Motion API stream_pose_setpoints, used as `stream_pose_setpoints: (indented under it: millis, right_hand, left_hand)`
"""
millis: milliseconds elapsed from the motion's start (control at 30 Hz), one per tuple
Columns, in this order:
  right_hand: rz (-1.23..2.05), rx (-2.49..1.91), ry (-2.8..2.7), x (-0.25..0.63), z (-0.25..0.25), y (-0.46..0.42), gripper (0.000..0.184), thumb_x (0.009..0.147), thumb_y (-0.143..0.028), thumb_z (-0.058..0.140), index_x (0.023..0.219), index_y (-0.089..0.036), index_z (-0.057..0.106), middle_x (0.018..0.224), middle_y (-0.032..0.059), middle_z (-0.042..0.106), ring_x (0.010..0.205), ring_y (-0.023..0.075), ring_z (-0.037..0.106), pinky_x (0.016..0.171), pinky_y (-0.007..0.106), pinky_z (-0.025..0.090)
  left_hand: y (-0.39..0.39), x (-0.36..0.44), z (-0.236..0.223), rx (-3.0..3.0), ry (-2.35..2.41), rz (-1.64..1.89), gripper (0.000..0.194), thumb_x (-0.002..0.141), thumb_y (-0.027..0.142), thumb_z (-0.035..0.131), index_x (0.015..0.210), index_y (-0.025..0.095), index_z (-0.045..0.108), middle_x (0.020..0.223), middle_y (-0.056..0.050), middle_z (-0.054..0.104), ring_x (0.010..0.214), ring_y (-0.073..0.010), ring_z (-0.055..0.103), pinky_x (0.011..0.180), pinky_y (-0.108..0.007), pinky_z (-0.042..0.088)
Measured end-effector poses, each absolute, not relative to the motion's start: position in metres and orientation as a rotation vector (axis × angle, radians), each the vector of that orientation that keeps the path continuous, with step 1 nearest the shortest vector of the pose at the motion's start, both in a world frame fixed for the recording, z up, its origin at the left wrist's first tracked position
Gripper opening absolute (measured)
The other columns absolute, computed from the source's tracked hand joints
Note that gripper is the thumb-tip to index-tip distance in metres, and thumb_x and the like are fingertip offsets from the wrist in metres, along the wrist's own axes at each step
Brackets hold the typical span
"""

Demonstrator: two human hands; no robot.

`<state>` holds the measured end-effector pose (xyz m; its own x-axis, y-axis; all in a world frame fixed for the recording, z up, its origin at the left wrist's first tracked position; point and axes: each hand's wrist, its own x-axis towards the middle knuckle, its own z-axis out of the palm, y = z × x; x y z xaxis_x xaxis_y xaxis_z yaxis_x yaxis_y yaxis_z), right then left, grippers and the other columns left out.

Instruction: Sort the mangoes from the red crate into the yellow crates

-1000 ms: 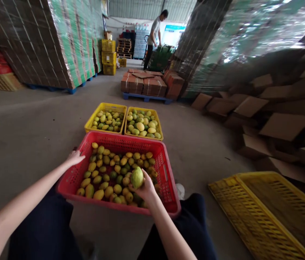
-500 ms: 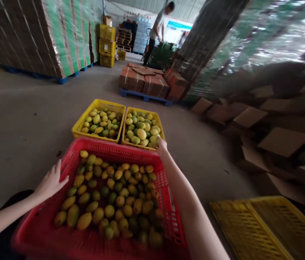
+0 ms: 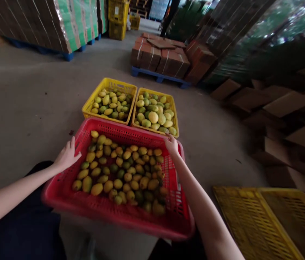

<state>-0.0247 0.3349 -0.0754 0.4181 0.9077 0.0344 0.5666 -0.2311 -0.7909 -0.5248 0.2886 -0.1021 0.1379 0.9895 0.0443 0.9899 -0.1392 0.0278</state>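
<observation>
A red plastic crate holds many yellow and green lemons, lying mostly in one layer. My left hand rests against its left rim, fingers stretched and thumb apart over the inner side. At the far right corner my right hand is closed over the rim, its fingertips partly hidden. Just beyond the red crate stand two yellow crates side by side, a left one and a right one. Both contain more lemons, some greener.
Yellow slatted plastic crates lie at the lower right. Open cardboard boxes are piled on the right. Flat carton bundles sit on a blue pallet ahead. A wrapped pallet stack stands at the back left.
My view has tipped downward, showing the red crate's near edge and my legs. My right hand has moved from beside the right yellow crate's lemons onto the red crate's rim.
</observation>
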Motion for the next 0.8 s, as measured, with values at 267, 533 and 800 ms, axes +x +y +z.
stream_pose_setpoints:
  millis: [267, 533, 800]
  right_hand:
    - [0.913, -2.232, -1.633, -0.086, -0.110, 0.185, 0.026, 0.078, -0.026, 0.053, 0.096, -0.019, 0.071, 0.098, 0.0074, 0.073, 0.096, 0.0227, 0.066, 0.083, 0.031, 0.049]
    - [0.936, -2.454, -2.066, -0.116, -0.153, 0.136, 0.050, 0.074, -0.009, 0.063, 0.123, -0.012, 0.055, 0.126, 0.0214, 0.057, 0.119, 0.0324, 0.051, 0.094, 0.044, 0.043]
    - [0.772, -2.476, -2.202, -0.120, -0.195, 0.223, 0.039, 0.086, -0.011, 0.047, 0.125, -0.009, 0.049, 0.130, 0.0206, 0.051, 0.122, 0.0287, 0.044, 0.096, 0.037, 0.040]
  left_hand:
    - [0.291, -0.521, -0.088, -2.355, -2.142, -0.034, 0.090, 0.082, 0.034, 0.054, 0.147, -0.005, 0.008, 0.146, -0.032, 0.029, 0.119, -0.0395, 0.051, 0.094, -0.042, 0.045]
    - [0.289, -0.521, -0.084, -2.360, -2.209, -0.038, 0.093, 0.081, 0.037, 0.055, 0.149, -0.003, 0.006, 0.148, -0.032, 0.026, 0.117, -0.0410, 0.052, 0.094, -0.045, 0.044]
    - [0.292, -0.519, -0.088, -2.390, -2.194, -0.062, 0.090, 0.082, 0.043, 0.049, 0.149, -0.001, 0.008, 0.147, -0.030, 0.030, 0.116, -0.0399, 0.054, 0.093, -0.044, 0.045]
